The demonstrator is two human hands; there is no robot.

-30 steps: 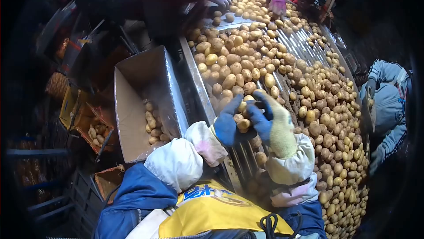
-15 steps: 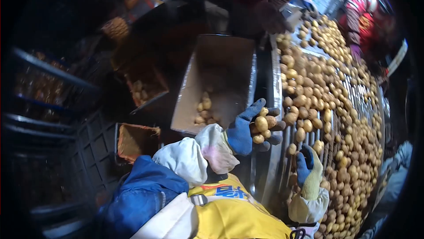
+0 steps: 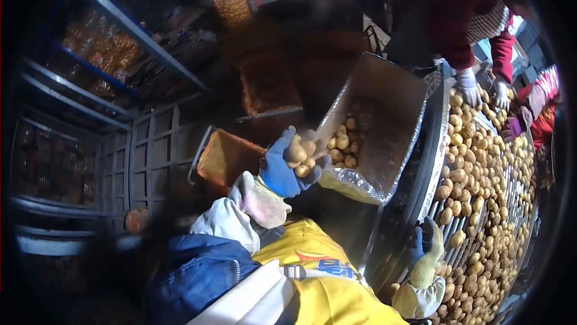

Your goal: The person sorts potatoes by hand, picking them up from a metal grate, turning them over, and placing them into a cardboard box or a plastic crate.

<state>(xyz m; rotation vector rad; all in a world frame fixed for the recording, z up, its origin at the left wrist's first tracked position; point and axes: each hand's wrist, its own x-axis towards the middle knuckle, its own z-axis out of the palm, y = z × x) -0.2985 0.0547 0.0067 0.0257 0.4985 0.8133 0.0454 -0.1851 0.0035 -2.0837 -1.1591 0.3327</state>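
My left hand (image 3: 279,166), in a blue-palmed glove, cups several potatoes (image 3: 299,152) with the fingers curled under them. It is held between a cardboard box (image 3: 393,94) with shiny plastic at its edges and a smaller open bin (image 3: 217,172). Potatoes (image 3: 344,145) lie at the near left end of that box. At the lower right, my right hand (image 3: 428,250) is beside the metal edge of a roller table spread with potatoes (image 3: 460,175). Its thumb and fingers are apart, and nothing shows between them.
Across the roller table, a co-worker's white-gloved hands (image 3: 469,88) are among the potatoes, with another person's purple glove (image 3: 511,130) close by. Dark crates (image 3: 153,151) and metal bars (image 3: 129,30) fill the left. A second dark box (image 3: 270,88) stands farther back.
The view has turned left. My left hand, still holding potatoes, has gone from the roller table's edge to the box's left side. My right hand stays by the table; a co-worker's gloved hands now show.
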